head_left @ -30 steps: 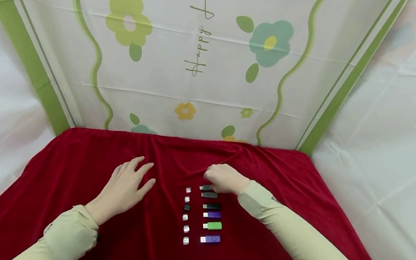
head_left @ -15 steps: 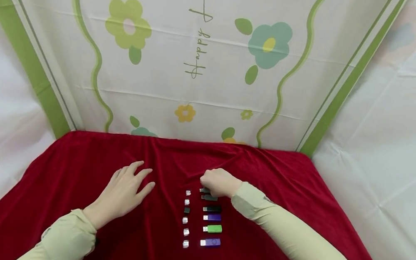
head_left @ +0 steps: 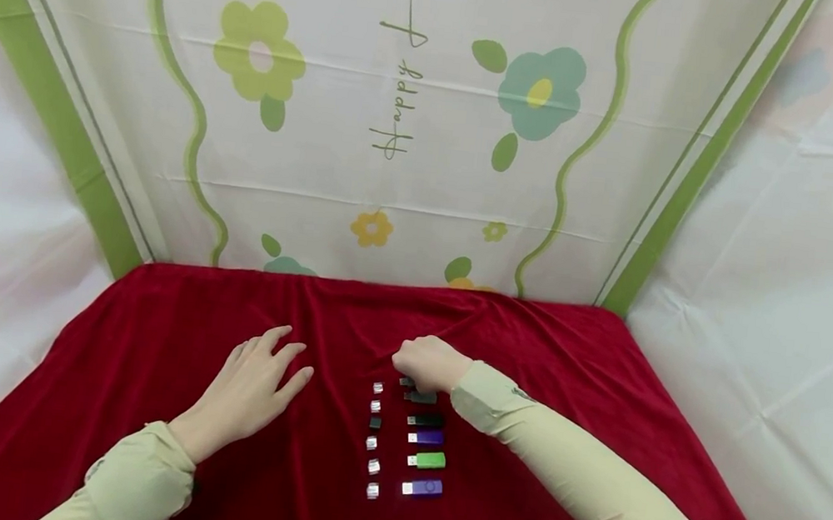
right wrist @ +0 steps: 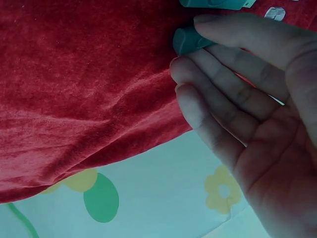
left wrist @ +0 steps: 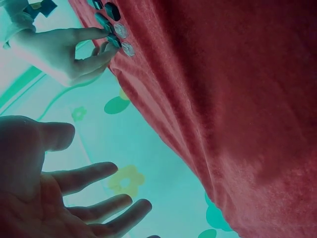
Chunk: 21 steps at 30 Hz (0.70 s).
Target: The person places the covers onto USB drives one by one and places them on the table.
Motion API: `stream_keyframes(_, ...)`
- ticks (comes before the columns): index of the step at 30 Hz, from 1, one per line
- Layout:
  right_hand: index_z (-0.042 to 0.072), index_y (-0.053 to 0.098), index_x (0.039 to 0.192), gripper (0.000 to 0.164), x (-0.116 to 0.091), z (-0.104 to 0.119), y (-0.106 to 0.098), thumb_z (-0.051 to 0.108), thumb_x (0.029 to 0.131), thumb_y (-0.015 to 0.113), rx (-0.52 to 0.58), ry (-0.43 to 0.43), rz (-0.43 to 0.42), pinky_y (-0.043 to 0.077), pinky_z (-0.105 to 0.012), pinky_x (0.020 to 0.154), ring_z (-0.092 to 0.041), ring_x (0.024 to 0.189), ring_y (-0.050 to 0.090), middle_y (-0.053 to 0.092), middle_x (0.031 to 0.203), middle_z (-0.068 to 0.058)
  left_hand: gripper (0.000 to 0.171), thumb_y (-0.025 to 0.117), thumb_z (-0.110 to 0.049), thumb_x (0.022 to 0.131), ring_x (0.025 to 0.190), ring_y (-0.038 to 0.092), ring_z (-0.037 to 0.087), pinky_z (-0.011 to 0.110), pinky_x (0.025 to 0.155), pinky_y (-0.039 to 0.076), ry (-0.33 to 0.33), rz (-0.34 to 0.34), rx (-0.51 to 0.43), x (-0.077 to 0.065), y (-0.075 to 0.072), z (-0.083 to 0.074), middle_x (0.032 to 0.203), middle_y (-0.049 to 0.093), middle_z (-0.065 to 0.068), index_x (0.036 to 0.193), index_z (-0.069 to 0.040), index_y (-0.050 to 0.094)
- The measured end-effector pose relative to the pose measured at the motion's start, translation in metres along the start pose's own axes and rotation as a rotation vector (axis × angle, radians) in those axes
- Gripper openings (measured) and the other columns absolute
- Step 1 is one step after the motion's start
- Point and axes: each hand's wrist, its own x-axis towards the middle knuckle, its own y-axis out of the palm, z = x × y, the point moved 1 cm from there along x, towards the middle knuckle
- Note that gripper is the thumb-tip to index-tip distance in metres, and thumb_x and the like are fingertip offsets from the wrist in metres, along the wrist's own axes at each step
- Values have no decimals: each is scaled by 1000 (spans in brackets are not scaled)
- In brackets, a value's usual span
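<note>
My right hand [head_left: 432,364] pinches a dark grey-green USB flash drive [right wrist: 185,42] between thumb and fingers, at the far end of a column of drives. Only its plug shows in the head view. Nearer to me lie a grey USB flash drive [head_left: 422,397], a black one, a dark purple one, a green USB flash drive [head_left: 429,460] and a violet USB flash drive [head_left: 425,488], plugs pointing left. My left hand [head_left: 242,390] hovers over the left part of the cloth, fingers spread, holding nothing.
Left of the drives runs a column of small pieces, mostly clear, such as a clear cap [head_left: 377,388], with one black cap [head_left: 375,423] among them. A red velvet cloth [head_left: 515,487] covers the table. A white flowered curtain [head_left: 440,170] stands behind it.
My right hand has shifted slightly left over the farthest drive. The left hand stays put, and the rows of drives and caps are unchanged.
</note>
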Motion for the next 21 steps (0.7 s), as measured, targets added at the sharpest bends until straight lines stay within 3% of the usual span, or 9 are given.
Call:
stream_keyframes(9, 19, 52, 63, 31, -3, -10, -7, 13, 70, 82, 54, 33, -16, 43, -26, 53, -9, 57, 44, 48, 62, 7, 36, 63, -27, 96, 117, 50, 45, 60, 97, 38, 28, -33, 11, -1, -1, 0, 133, 50, 25, 116, 3, 67)
stream_keyframes(16, 18, 59, 73, 19, -30, -25, -29, 10, 73, 77, 384, 177, -177, 44, -27, 57, -7, 63, 47, 53, 70, 10, 22, 66, -21, 94, 106, 57, 37, 53, 90, 45, 96, -62, 20, 6, 2, -5, 115, 63, 18, 100, -1, 72)
stream_keyframes(21, 17, 65, 80, 14, -54, -22, -44, 6, 76, 73, 648, 202, -269, 49, -25, 62, -5, 66, 54, 58, 72, 13, 18, 68, -19, 92, 97, 61, 32, 45, 83, 51, 116, -45, 29, 14, 7, -6, 101, 67, 12, 96, -2, 73)
